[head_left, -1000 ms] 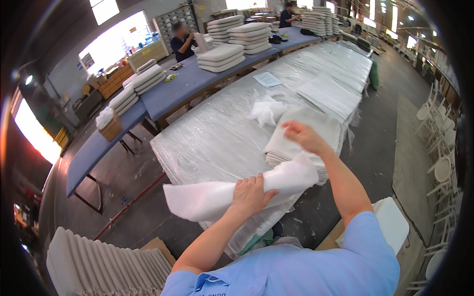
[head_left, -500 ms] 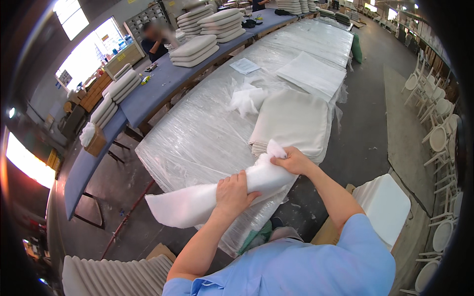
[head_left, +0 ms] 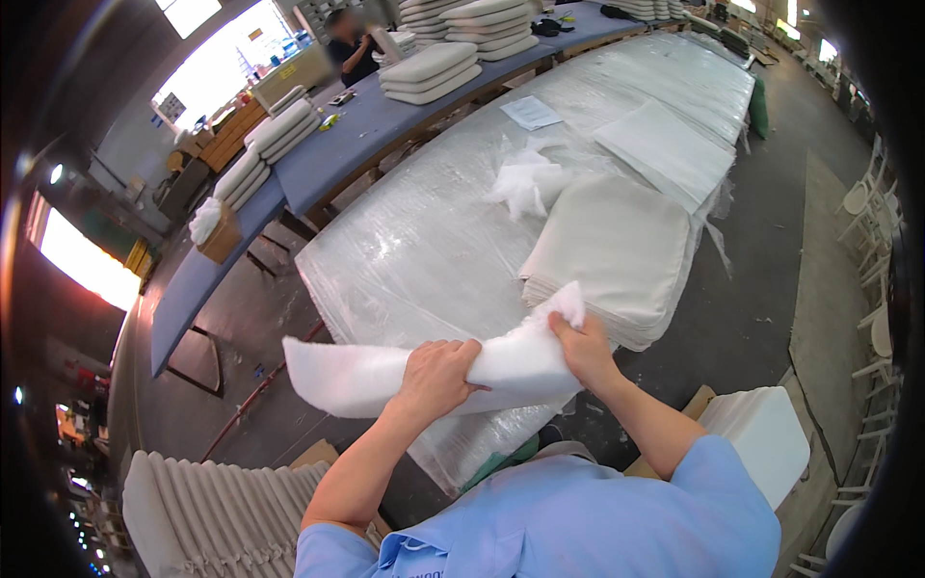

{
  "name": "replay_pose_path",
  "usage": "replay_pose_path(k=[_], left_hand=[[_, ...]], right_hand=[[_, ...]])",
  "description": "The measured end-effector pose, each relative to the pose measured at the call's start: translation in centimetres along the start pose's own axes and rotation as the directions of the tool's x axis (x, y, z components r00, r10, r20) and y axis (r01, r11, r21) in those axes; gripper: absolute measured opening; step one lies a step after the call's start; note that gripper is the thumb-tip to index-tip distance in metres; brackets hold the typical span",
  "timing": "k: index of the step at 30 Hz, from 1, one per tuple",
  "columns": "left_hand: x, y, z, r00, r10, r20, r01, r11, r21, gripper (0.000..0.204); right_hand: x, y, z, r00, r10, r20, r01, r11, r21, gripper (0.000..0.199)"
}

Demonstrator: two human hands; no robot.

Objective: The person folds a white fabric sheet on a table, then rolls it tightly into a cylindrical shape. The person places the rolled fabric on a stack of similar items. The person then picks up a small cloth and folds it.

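A strip of fluffy white batting (head_left: 520, 364) is stretched sideways in front of me, above the near end of a plastic-covered table (head_left: 405, 260). My left hand (head_left: 438, 378) is wrapped round its middle, thumb on the near side. Further right, my right hand (head_left: 584, 349) grips the other end, where a ragged tip sticks up past the fingers. The free left end of the strip curls out beyond my left hand. Just behind my right hand lies a stack of off-white fabric covers (head_left: 617, 241). Torn white batting scraps (head_left: 528, 183) lie beyond it.
Padded cushions (head_left: 217, 515) stand in a row at lower left. White foam pads (head_left: 761, 438) are at lower right. A long blue table (head_left: 356, 135) holds stacked cushions (head_left: 434, 72); a person (head_left: 352, 48) works behind it. White chairs (head_left: 862, 197) line the right side.
My view has turned, so the tables sit further right in the picture. The batting is straighter and more level, with both hands still on it.
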State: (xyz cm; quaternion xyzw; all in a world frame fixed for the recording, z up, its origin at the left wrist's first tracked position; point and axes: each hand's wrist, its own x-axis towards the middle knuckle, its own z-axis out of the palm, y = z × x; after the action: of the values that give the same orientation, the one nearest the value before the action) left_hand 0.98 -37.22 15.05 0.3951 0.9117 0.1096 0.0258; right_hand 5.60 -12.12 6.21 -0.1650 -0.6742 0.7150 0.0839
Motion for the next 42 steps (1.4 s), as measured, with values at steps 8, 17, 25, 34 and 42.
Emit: replay_pose_path(k=[8,17,25,34,42], left_hand=[[-4.6,1.7,2.1,0.996,0.069,0.052,-0.061,0.988,-0.143,0.047],[-9.6,3.0,4.4,0.991,0.131,-0.002,-0.129,0.974,-0.189,0.048],[-10.7,2.5,7.1,0.985,0.139,-0.103,-0.157,0.969,-0.192,0.054],[-11.6,2.3,5.4,0.976,0.217,-0.019,-0.217,0.965,-0.144,0.060],[-20.1,-5.1,-0.4,0.679,-0.285,-0.676,-0.117,0.868,-0.483,0.047]], right_hand=[[-7.3,3.3,-0.9,0.997,0.072,-0.041,-0.065,0.988,0.137,0.016],[-6.5,-9.8,3.4,0.917,-0.271,0.294,0.391,0.758,-0.522,0.055],[-6.8,-5.8,22.5,0.488,0.345,0.802,0.473,0.668,-0.575,0.053],[-4.6,1.2,25.0,0.412,0.309,0.857,0.155,0.903,-0.401,0.036],[-4.4,3.6,24.4,0.368,0.127,0.921,0.018,0.989,-0.144,0.035]])
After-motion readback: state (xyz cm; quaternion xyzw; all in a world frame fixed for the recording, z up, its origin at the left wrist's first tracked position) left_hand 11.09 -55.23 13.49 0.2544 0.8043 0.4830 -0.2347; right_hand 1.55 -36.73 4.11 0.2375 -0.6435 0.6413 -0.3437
